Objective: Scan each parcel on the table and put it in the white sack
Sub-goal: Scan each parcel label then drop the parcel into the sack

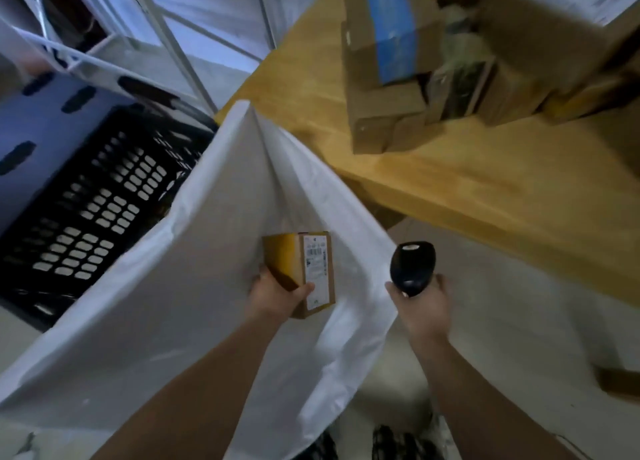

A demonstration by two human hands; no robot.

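The left hand (277, 291) grips a small box (304, 269) over the open white sack (194, 252). The right hand (424, 307) is closed around the black scanner (412, 267). To do this well, lower the box deep inside before letting go, so it does not tip out. More parcels (388, 79) wait on the bench (485, 189).

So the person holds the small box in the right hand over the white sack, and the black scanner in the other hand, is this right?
Not quite: the hands are swapped. In the head view the left hand holds the small box over the open white sack, and the right hand holds the black scanner. The rest of your statement is correct.
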